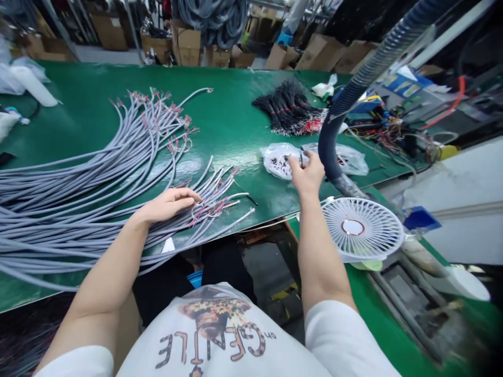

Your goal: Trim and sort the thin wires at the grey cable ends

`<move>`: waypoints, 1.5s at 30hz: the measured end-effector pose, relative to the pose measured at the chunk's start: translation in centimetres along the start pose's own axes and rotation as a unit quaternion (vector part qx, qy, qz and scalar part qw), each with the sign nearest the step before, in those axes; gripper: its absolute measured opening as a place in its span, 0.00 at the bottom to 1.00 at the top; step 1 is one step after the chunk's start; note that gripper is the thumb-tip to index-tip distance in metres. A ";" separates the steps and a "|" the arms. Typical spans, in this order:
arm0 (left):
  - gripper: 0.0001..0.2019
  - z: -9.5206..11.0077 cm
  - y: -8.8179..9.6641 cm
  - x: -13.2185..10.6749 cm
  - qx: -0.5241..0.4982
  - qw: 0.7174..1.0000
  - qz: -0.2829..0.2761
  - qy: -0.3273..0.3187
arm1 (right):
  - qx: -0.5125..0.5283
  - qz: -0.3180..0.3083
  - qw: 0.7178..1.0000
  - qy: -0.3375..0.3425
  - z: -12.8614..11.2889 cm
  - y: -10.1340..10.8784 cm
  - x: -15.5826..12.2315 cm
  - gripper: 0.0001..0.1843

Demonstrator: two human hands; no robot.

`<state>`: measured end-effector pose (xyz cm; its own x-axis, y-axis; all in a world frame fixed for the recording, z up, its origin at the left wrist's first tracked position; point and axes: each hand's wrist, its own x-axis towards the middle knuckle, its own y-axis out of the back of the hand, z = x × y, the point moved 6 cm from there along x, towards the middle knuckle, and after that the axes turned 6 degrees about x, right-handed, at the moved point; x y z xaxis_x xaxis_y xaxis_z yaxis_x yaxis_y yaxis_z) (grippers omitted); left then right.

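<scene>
My left hand (168, 203) lies on a fan of grey cables (78, 199) spread over the green table (236, 120), fingers curled on the cable ends with red and blue stripped wires (214, 201). My right hand (307, 173) reaches to a clear plastic bag of small parts (277, 157) and pinches a thin dark piece (301, 157) between thumb and fingers.
A bundle of black and red wires (291, 107) lies farther back. A dark corrugated hose (346, 99) arcs down beside my right hand. A white desk fan (361, 230) lies to the right. Cardboard boxes (188, 44) stand behind the table.
</scene>
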<state>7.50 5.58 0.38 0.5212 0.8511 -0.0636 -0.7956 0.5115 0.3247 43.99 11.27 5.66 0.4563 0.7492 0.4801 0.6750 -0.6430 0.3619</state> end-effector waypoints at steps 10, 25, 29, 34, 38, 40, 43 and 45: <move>0.13 0.7 0.2 -0.3 0.073 0.995 -0.043 -0.062 | 0.191 -0.469 0.817 0.277 -12.2 -9.5 -15.0 0.17; 0.11 1.3 0.2 -0.1 0.084 0.987 0.078 -0.110 | 0.102 -0.360 0.889 0.264 -12.6 -10.2 -16.4 0.11; 0.11 1.6 0.5 -0.4 0.085 0.984 0.087 -0.130 | 0.190 -0.338 0.907 0.163 -12.3 -10.6 -16.5 0.06; 0.11 1.7 0.6 -0.8 0.089 0.985 0.063 -0.136 | 0.316 -0.343 0.883 -0.051 -10.3 -11.2 -15.4 0.09; 0.13 1.6 1.2 -1.1 0.025 0.992 0.065 -0.108 | 0.276 -0.254 0.926 -0.049 -7.0 -9.1 -11.5 0.11; 0.14 1.4 2.5 -1.1 -0.033 0.991 0.105 -0.079 | 0.196 -0.216 0.956 -0.032 -4.5 -7.3 -9.3 0.14; 0.16 1.2 6.4 -0.6 -0.089 0.973 0.208 -0.041 | 0.027 -0.222 0.975 -0.011 -0.5 -5.4 -7.1 0.19; 0.16 1.3 10.1 0.1 -0.068 0.948 0.310 -0.027 | -0.085 -0.223 0.971 -0.002 1.7 -4.8 -6.3 0.20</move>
<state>-0.09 10.66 4.92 -0.0471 0.9877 0.1493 -0.9849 -0.0708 0.1580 38.86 9.90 -0.47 0.1427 0.9595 0.2431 0.7001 -0.2714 0.6604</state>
